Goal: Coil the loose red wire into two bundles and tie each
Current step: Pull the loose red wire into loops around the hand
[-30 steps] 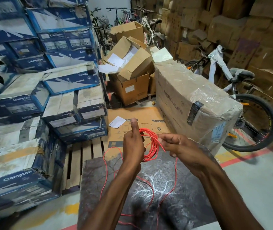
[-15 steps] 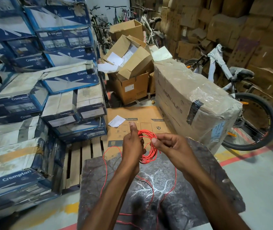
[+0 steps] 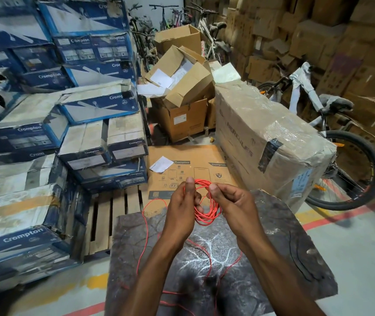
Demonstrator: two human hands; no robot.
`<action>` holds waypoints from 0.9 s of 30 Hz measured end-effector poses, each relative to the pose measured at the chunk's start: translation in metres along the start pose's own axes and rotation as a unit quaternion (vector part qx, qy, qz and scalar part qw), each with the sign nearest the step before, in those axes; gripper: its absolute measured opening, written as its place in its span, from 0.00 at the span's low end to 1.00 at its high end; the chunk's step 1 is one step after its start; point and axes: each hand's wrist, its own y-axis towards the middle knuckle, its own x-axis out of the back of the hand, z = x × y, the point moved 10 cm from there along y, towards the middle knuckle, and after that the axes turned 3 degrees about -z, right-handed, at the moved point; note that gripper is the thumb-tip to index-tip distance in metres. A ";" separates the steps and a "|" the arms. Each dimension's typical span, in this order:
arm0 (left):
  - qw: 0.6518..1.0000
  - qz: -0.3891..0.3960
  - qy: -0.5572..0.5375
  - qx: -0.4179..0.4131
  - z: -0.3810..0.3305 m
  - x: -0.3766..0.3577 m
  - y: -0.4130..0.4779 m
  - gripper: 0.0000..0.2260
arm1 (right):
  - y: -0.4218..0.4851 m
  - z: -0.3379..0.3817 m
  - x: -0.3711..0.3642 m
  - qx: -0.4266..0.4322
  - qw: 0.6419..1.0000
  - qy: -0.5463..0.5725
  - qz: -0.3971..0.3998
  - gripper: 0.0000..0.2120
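Note:
A coil of thin red wire (image 3: 207,215) hangs between my two hands above a dark marbled slab (image 3: 284,252). My left hand (image 3: 182,208) grips the coil's left side with the thumb raised at its top. My right hand (image 3: 234,206) pinches the top right of the coil between thumb and fingers. Loose red wire (image 3: 144,226) trails down from the coil in long loops over the slab, and more strands lie between my forearms and past the slab's near edge.
Stacked blue and white Crompton boxes (image 3: 45,137) fill the left. A flat brown carton (image 3: 193,165) lies beyond the slab on a wooden pallet (image 3: 106,215). A large wrapped box (image 3: 268,137) and a bicycle (image 3: 341,156) stand on the right, open cartons (image 3: 182,92) behind.
My right hand has moved left and closed in on the coil's top beside my left thumb. The coil now hangs lower and rounder between the hands.

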 end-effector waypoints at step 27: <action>0.986 -0.068 -0.120 0.096 0.015 -0.013 -0.012 0.19 | -0.014 -0.020 0.024 -0.012 0.998 0.031 -0.054 0.05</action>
